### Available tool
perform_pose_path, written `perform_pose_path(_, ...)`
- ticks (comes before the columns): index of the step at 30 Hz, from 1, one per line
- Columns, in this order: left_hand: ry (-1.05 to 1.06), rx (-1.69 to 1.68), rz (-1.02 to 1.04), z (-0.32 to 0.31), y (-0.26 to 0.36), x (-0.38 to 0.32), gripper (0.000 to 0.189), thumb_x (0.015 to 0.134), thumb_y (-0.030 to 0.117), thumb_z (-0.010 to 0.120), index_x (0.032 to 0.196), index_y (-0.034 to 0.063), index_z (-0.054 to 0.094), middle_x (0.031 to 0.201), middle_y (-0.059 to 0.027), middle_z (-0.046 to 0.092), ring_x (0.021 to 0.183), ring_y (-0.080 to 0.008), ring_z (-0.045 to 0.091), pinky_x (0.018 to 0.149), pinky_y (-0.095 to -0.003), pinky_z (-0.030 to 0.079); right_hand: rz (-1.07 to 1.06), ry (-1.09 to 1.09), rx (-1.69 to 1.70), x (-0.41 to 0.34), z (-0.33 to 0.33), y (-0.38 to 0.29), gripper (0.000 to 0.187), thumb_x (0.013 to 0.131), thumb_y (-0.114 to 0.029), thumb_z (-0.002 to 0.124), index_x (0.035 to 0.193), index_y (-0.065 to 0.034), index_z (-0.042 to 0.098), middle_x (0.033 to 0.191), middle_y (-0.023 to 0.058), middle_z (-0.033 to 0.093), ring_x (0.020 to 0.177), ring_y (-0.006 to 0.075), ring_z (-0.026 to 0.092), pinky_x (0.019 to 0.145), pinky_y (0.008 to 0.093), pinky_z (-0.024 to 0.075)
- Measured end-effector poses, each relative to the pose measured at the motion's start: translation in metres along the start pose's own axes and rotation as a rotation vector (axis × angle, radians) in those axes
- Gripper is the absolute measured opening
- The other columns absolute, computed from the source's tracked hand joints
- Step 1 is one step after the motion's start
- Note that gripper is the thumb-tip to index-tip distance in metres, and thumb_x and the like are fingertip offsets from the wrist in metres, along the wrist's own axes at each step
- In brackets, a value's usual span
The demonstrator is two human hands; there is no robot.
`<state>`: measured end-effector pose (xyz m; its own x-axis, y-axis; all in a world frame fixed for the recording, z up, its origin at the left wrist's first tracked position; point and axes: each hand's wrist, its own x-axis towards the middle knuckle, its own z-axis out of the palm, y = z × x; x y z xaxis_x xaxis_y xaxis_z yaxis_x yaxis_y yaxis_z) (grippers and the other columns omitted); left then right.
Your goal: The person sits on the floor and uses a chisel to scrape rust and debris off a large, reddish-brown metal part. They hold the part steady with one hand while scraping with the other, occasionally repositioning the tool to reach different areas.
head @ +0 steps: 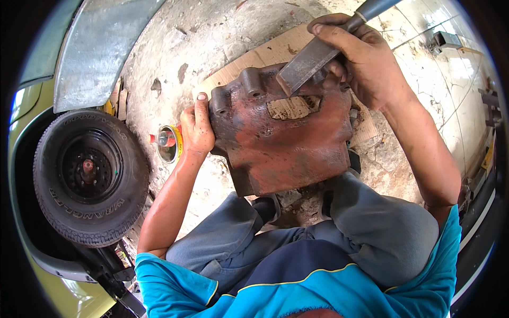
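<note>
A greasy, red-painted cast-metal housing [290,147] is tilted up before me between my knees. It has rounded bolt bosses along its far edge and an irregular opening through which cardboard shows. My left hand [199,127] grips the housing's left edge, thumb pointing up. In my right hand [360,59] is a chisel-like scraper [310,61] with a broad, flat steel blade and a dark handle [375,10]. The blade slants down to the left, its end just above the opening; whether it touches the metal I cannot tell. Some right fingers lie against the housing's upper right corner.
Cardboard [258,51] lies under the housing on rough concrete [171,47]. Left of my left wrist stands an open can [169,145] with a red-capped plastic bottle [163,138]. A vehicle's mounted wheel [89,179] is farther left. Metal square tubing [447,39] lies on tiles at right.
</note>
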<state>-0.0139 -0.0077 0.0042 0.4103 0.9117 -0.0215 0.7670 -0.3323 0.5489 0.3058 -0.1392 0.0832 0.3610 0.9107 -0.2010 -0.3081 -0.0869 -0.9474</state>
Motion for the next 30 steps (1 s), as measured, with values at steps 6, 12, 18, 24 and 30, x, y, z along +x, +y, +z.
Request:
perform_pose_path(6, -0.162, -0.075, -0.185, -0.008, 0.007, 0.006, 0.046, 0.112, 0.034, 0.044, 0.116, -0.0062, 0.066, 0.092, -0.0235, 0.062, 0.082, -0.0314, 0.054, 0.078, -0.0432, 0.045, -0.243, 0.124, -0.124, -0.011, 0.015, 0.011, 0.023, 0.102, -0.021, 0.062, 0.113, -0.0008, 0.063, 0.082, 0.0067, 0.067, 0.055, 0.0099, 0.060, 0.046, 0.0244, 0.0504)
perform_pose_path(12, 0.130, -0.132, 0.102, 0.001, 0.010, 0.000, 0.071, 0.106, 0.050, 0.046, 0.066, -0.0074, 0.053, 0.054, -0.0114, 0.043, 0.057, -0.0170, 0.039, 0.056, -0.0438, 0.036, -0.355, 0.186, -0.134, -0.023, 0.034, 0.011, 0.025, 0.103, -0.016, 0.058, 0.111, 0.0074, 0.056, 0.074, 0.0109, 0.066, 0.055, 0.0144, 0.067, 0.047, 0.0261, 0.0551)
perform_pose_path(18, 0.077, -0.221, -0.010, 0.003, 0.012, -0.001, 0.071, 0.106, 0.051, 0.046, 0.066, -0.0071, 0.053, 0.054, -0.0093, 0.042, 0.058, -0.0156, 0.039, 0.056, -0.0428, 0.036, -0.267, 0.207, -0.032, -0.020, 0.043, 0.013, 0.026, 0.103, -0.016, 0.057, 0.116, 0.0068, 0.053, 0.086, 0.0145, 0.066, 0.057, 0.0169, 0.068, 0.049, 0.0302, 0.0609)
perform_pose_path(24, 0.023, -0.276, -0.050, -0.002, 0.024, -0.008, 0.069, 0.107, 0.049, 0.046, 0.068, -0.0069, 0.054, 0.055, -0.0078, 0.044, 0.060, -0.0136, 0.039, 0.056, -0.0408, 0.037, -0.296, 0.217, -0.062, -0.028, 0.046, 0.013, 0.026, 0.103, -0.015, 0.057, 0.117, 0.0066, 0.054, 0.090, 0.0135, 0.066, 0.066, 0.0175, 0.070, 0.050, 0.0306, 0.0621)
perform_pose_path(30, 0.005, -0.292, -0.038, -0.004, 0.027, -0.011, 0.066, 0.108, 0.047, 0.046, 0.077, -0.0093, 0.062, 0.057, -0.0092, 0.048, 0.061, -0.0135, 0.043, 0.057, -0.0395, 0.040, -0.358, 0.241, -0.060, -0.031, 0.047, 0.018, 0.022, 0.103, -0.014, 0.058, 0.111, 0.0054, 0.057, 0.088, 0.0108, 0.066, 0.067, 0.0143, 0.069, 0.049, 0.0281, 0.0595)
